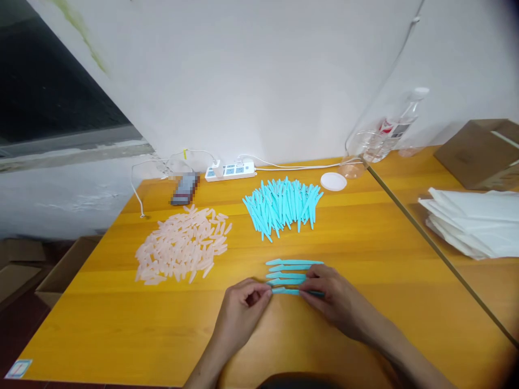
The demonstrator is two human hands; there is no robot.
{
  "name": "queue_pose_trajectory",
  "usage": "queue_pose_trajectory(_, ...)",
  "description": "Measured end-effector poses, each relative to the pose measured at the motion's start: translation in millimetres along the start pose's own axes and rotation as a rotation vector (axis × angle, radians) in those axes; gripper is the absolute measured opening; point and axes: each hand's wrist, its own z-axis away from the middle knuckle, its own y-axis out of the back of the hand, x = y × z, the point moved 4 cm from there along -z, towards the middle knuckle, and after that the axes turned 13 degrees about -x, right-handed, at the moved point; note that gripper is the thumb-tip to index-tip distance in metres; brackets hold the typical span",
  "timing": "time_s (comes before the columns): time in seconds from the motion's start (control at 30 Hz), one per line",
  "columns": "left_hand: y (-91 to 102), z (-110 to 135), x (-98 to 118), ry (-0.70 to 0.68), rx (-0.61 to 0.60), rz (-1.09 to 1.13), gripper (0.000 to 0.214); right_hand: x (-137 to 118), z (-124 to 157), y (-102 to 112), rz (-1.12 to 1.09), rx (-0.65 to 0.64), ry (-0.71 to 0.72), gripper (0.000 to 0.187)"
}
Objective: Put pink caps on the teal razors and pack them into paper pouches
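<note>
My left hand (243, 305) and my right hand (334, 297) rest on the yellow wooden table (121, 324) near its front edge. Both pinch the ends of a turquoise plastic knife-shaped piece (286, 290), the nearest in a short row of similar turquoise pieces (292, 270) lying side by side. The left fingers are curled at its left tip, and the right fingers cover its right end. A heap of turquoise pieces (281, 206) lies farther back. A heap of pale pink translucent caps (182, 246) lies to the left.
A white power strip (230, 170) with cables, a blurred dark phone (184, 189), a white lid (333, 181), a clear jar (359, 154) and a plastic bottle (399, 127) stand along the wall. At the right are stacked white bags (474, 221) and a cardboard box (482, 154).
</note>
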Motion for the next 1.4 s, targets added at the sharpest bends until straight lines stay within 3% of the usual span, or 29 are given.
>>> queue_pose_trajectory(0.1, -2.9, 7, 2, -0.065, 0.054, -0.175, 0.019, 9, 9, -18, 0.167, 0.128, -0.024, 0.021)
queue_pose_trajectory(0.17, 6.6, 10, 0, -0.062, 0.127, -0.274, 0.019, 12, 13, -21, 0.212, 0.204, -0.024, 0.020)
queue_pose_trajectory(0.27, 37.9, 11, -10, -0.030, 0.253, -0.416, 0.020, 12, 10, -9, 0.158, 0.269, -0.029, 0.022)
queue_pose_trajectory(0.37, 74.1, 5, -20, 0.016, 0.326, -0.635, 0.024, 16, -13, 19, 0.145, 0.365, -0.158, 0.028)
queue_pose_trajectory(0.47, 95.7, -8, -24, 0.063, 0.319, -0.878, 0.027, 19, -47, 46, 0.250, 0.467, -0.285, 0.029)
queue_pose_trajectory(0.53, 100.1, -15, -24, 0.076, 0.288, -0.967, 0.026, 21, -63, 55, 0.278, 0.461, -0.316, 0.027)
queue_pose_trajectory(0.63, 99.2, -20, -25, 0.044, 0.255, -0.986, 0.027, 19, -72, 53, 0.244, 0.324, -0.183, 0.024)
queue_pose_trajectory(0.7, 98.6, -21, -27, 0.028, 0.234, -0.979, 0.027, 20, -72, 52, 0.227, 0.316, -0.162, 0.026)
queue_pose_trajectory(0.8, 99.8, -22, -30, 0.032, 0.167, -0.976, 0.027, 30, -85, 62, 0.238, 0.413, -0.388, 0.035)
queue_pose_trajectory(0.93, 102.1, -21, -28, 0.007, 0.099, -0.835, 0.031, 40, -133, 78, 0.261, 0.360, -0.567, 0.037)
queue_pose_trajectory(1.07, 94.6, -18, -19, -0.064, 0.079, -0.477, 0.029, 46, -161, 84, 0.203, 0.293, -0.602, 0.024)
queue_pose_trajectory(1.27, 76.9, -24, -11, 0.056, 0.129, 0.228, 0.031, 45, -143, 89, 0.095, 0.352, -0.575, 0.016)
queue_pose_trajectory(1.33, 76.1, -28, -8, 0.059, 0.153, 0.369, 0.035, 39, -127, 91, -0.050, 0.402, -0.450, 0.015)
queue_pose_trajectory(1.4, 77.5, -32, -7, 0.069, 0.179, 0.460, 0.037, 33, -109, 86, -0.330, 0.348, -0.263, 0.019)
